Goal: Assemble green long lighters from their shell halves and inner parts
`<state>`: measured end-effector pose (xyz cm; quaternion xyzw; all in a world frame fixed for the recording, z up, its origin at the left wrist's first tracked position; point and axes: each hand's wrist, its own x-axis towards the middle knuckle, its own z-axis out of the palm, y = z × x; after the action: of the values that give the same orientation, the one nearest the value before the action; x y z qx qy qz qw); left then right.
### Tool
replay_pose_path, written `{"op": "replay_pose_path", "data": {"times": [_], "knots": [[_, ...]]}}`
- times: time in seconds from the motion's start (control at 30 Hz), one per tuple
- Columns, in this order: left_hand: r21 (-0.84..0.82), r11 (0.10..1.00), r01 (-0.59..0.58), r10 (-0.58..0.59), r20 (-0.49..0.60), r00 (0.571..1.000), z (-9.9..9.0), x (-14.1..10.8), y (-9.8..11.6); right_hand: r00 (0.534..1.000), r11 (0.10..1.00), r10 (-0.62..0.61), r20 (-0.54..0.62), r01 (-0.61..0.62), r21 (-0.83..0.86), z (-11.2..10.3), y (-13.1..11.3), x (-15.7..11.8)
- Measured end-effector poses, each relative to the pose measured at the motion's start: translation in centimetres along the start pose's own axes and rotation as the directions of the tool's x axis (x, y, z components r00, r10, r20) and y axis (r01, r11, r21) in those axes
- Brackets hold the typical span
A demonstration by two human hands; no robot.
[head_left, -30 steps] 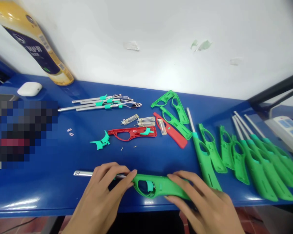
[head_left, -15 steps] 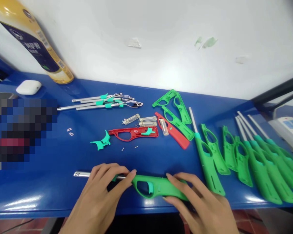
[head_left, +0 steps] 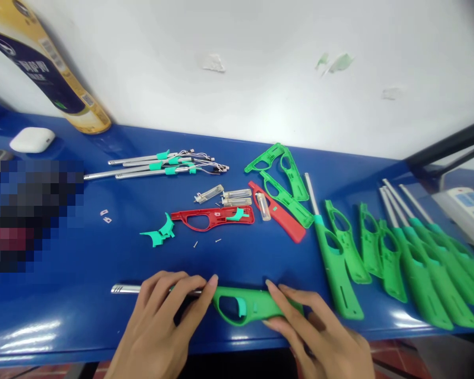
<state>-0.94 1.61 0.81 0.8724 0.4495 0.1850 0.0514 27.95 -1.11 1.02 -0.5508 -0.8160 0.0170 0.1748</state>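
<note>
A green long-nosed lighter (head_left: 256,304) lies sideways near the front edge of the table, its metal tube pointing left and a teal trigger showing in its finger loop. My left hand (head_left: 161,316) is closed around the tube, thumb and fingertips by the front of the green body. Thumb and fingers of my right hand (head_left: 319,326) grip the handle end, covering part of it. Beyond my hands are a red lighter half-shell (head_left: 217,217) holding a teal trigger, loose teal triggers (head_left: 158,237) and two small screws (head_left: 218,240).
Metal tubes with wires (head_left: 154,166) lie at the back left, near clear fuel tanks (head_left: 237,193) and a red shell (head_left: 286,221). Green half-shells (head_left: 288,197) and several assembled lighters (head_left: 426,268) lie to the right. A yellow bottle (head_left: 75,79) and white case (head_left: 31,140) stand left.
The view has shifted slightly. Both hands keep their hold on the green lighter, which looks almost unmoved, with the left hand still along the tube.
</note>
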Motion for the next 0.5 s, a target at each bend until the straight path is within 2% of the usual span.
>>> {"op": "replay_pose_path", "data": {"times": [0.27,0.43,0.5], "knots": [[-0.001,1.000,0.012,-0.012,-0.037,0.999,0.41,-0.08,0.00,0.998,0.998,0.058,-0.010,-0.058,0.040,-0.05,-0.58,0.29],[-0.027,1.000,-0.009,0.007,-0.049,0.999,0.67,-0.11,-0.51,1.000,0.998,0.015,0.007,-0.015,0.055,-0.10,-0.25,0.37],[0.005,0.998,-0.060,0.060,-0.053,0.997,0.69,-0.20,-0.83,1.000,0.996,-0.005,0.029,0.002,0.089,-0.23,-0.07,0.29]]}}
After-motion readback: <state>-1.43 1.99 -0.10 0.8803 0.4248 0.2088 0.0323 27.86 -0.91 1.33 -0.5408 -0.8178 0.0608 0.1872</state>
